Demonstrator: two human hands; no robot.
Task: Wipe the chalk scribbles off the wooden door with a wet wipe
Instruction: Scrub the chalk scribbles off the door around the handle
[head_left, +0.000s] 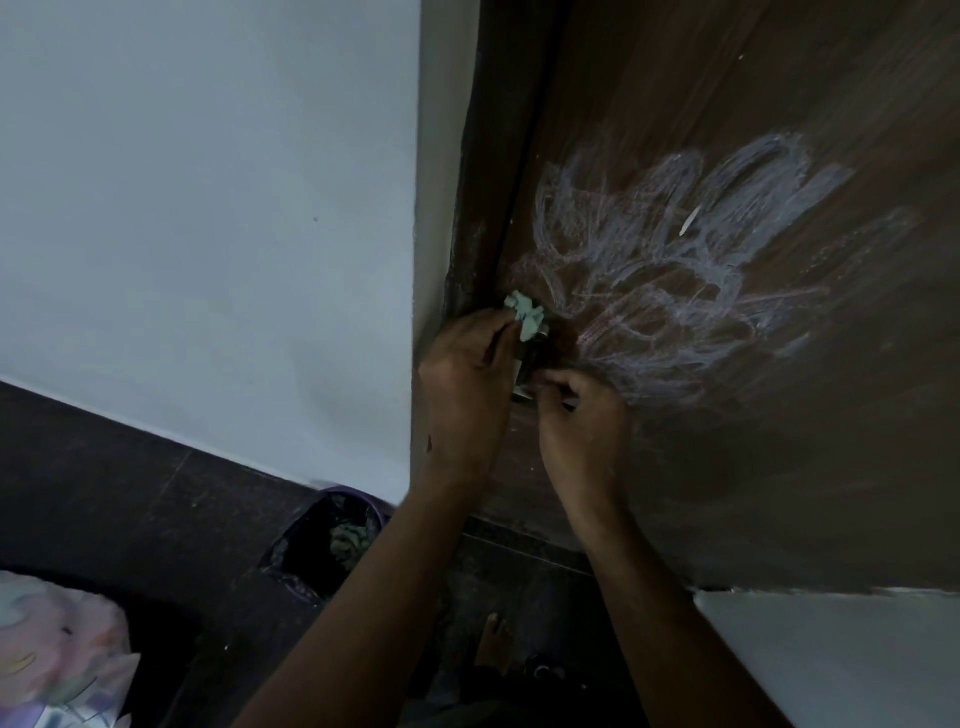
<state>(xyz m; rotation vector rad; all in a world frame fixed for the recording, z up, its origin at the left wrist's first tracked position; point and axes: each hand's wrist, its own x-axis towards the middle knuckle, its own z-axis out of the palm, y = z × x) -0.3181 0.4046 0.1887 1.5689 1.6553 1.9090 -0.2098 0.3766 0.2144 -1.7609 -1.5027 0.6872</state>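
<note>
I am watching both hands working at the dark wooden door (753, 467). The left hand (465, 387) is pinching a crumpled pale green wet wipe (525, 313) near the door's edge. The right hand (582, 415) is curling around a metal handle (524, 374). Powdery chalk scribbles (675, 260) are looping at two o'clock. A lined purple bin (332, 540) is sitting at seven o'clock.

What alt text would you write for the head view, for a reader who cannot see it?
A left hand holds a crumpled wipe against a brown door beside pale chalk scribbles. The right hand pinches something small just below it. A lined bin stands on the dark floor.
</note>
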